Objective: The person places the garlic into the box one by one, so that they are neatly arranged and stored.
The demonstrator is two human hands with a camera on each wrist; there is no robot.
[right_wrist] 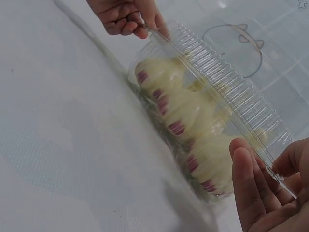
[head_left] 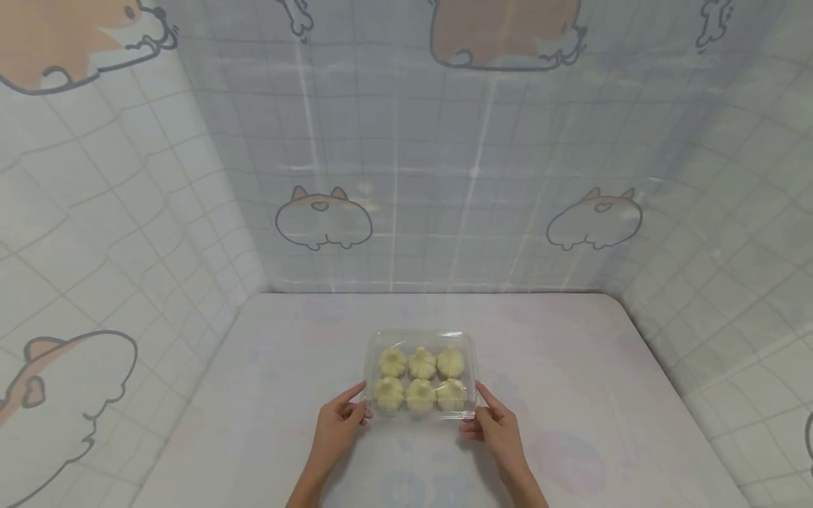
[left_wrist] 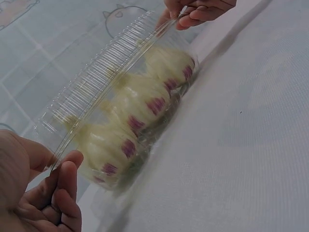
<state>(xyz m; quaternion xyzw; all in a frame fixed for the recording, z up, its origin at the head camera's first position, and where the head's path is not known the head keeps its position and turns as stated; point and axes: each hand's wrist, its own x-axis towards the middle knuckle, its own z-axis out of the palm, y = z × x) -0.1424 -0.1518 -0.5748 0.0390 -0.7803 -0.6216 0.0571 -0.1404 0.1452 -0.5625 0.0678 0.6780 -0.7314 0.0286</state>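
A clear plastic clamshell box [head_left: 419, 339] with a ribbed lid holds several pale garlic bulbs [head_left: 420, 396] in two rows. Purple streaks mark the lower parts of the bulbs [left_wrist: 140, 99] in the left wrist view. My left hand [head_left: 335, 432] pinches the box's rim at its near left corner, thumb on the near side. At the near right corner, my right hand [head_left: 503, 432] pinches the same rim between thumb and fingers. The lid [right_wrist: 227, 82] lies over the bulbs, and the box is low over the table.
The box is near the middle of a pale table [head_left: 286, 339] with faint printed patches. A grid-patterned curtain [head_left: 419, 155] with cartoon dogs stands along the table's back edge, with similar panels at the left [head_left: 114, 212] and right [head_left: 749, 233].
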